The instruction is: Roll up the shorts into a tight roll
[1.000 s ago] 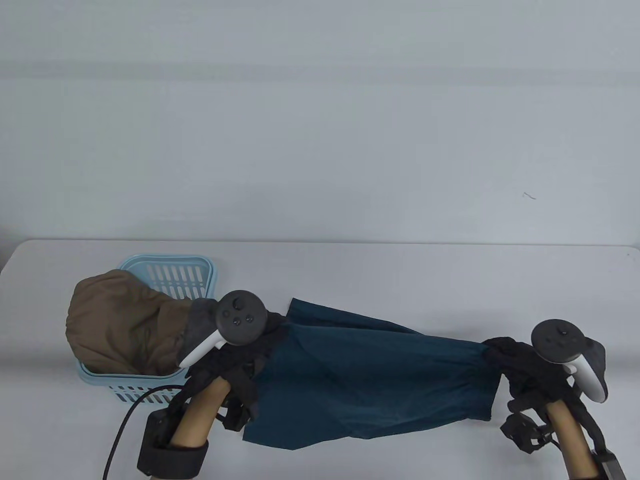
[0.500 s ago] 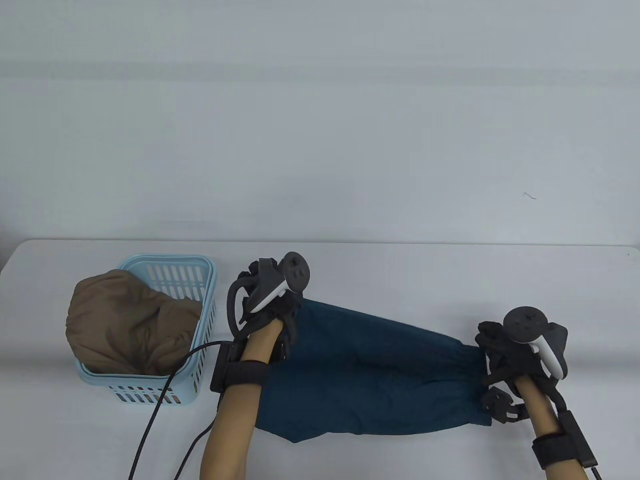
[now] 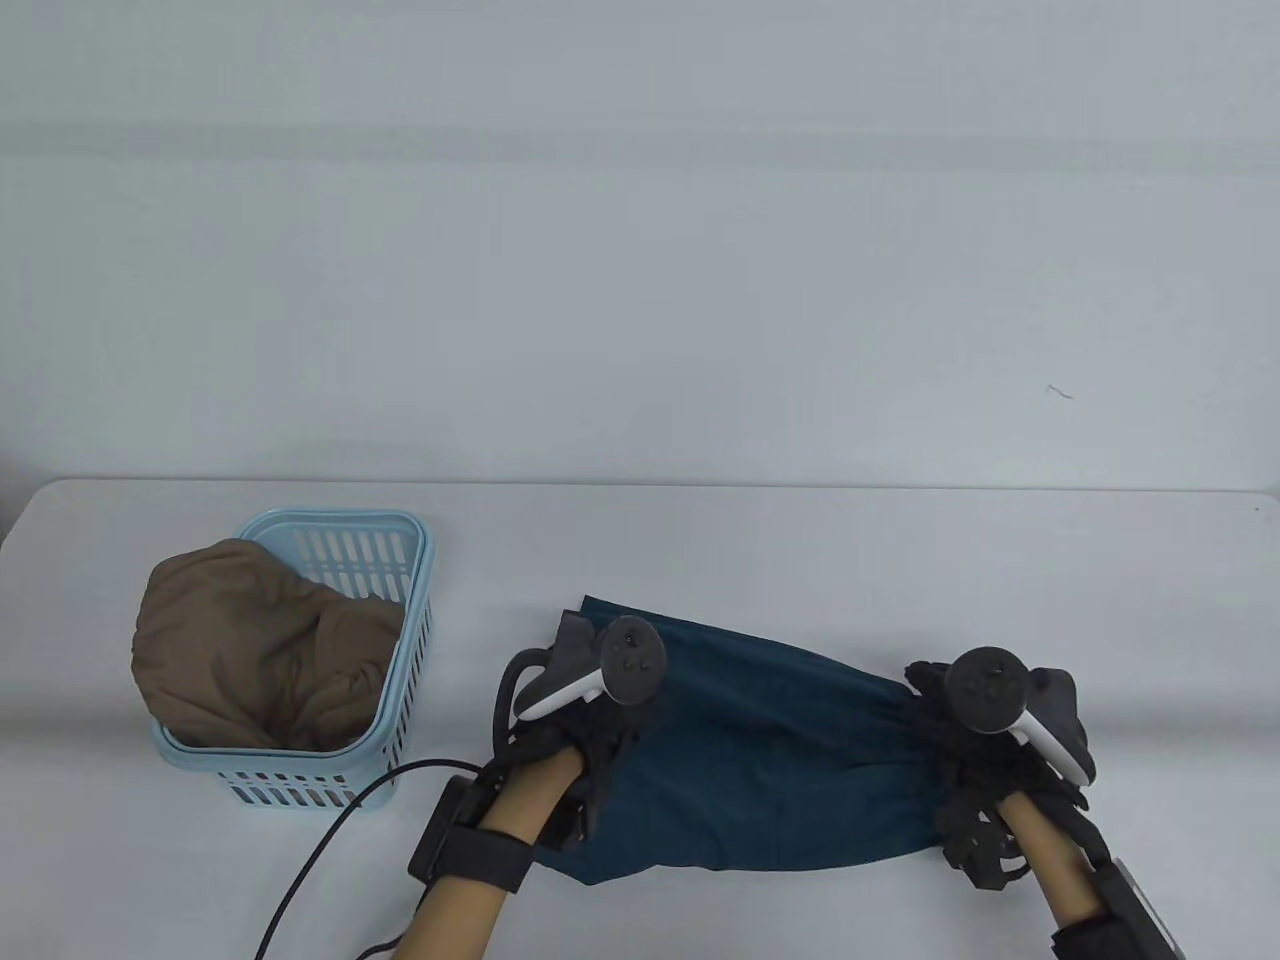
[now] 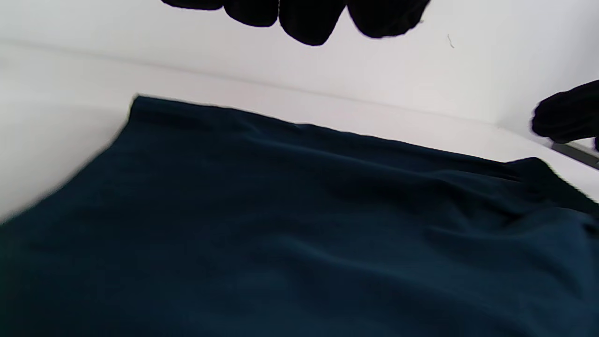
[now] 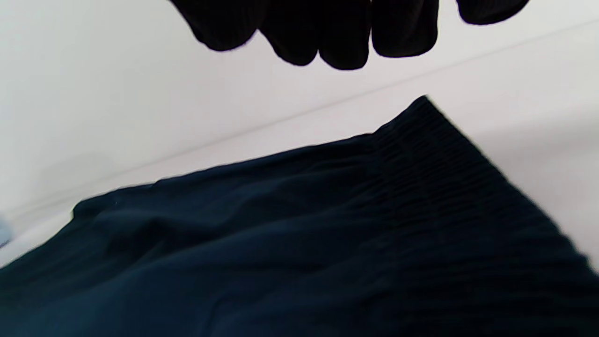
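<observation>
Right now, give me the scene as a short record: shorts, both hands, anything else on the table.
shorts: dark teal, spread flat on the table, not yet rolled
waistband: gathered end at the right
left hand: over the shorts' left end; fingertips show clear of the cloth in the wrist view
right hand: over the waistband end; fingertips show above the cloth, grip not visible
basket: light blue, left of the shorts, apart from them
in basket: brown garment, bulging over the rim
cable: black, runs from the left wrist
</observation>
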The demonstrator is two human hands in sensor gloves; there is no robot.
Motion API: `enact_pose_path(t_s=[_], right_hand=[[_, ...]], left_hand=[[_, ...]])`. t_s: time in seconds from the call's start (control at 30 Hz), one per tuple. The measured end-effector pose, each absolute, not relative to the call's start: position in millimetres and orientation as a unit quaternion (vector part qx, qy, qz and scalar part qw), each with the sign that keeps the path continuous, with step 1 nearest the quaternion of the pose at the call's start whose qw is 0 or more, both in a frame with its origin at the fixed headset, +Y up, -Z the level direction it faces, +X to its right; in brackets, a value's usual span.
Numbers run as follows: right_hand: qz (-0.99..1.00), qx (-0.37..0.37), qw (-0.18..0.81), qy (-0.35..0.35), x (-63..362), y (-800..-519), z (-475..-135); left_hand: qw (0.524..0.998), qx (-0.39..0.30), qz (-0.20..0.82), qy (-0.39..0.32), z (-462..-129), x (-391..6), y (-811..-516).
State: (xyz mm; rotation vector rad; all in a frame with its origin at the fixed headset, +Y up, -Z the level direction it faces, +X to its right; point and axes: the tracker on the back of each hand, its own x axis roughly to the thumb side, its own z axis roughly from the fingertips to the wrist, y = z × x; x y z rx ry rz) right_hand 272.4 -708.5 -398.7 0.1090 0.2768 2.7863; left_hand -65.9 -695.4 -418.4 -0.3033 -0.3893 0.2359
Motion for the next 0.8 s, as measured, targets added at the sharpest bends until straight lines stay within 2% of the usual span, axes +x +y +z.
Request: enact_pose_path(t_s=[0.3, 0.53, 0.8], right_hand=[[0.983, 0.061, 0.11, 0.137, 241, -733, -389], [0.985, 0.075, 0.041, 0.149, 233, -756, -384], [0.981, 0.076, 0.012, 0.177, 234, -775, -382]], left_hand=[[0.962, -0.172, 0.086, -0.193, -385, -44, -735], [0.956, -0.212, 0.062, -0.191, -382, -34, -772], [0.948, -0.244, 0.089, -0.182, -383, -41, -785]])
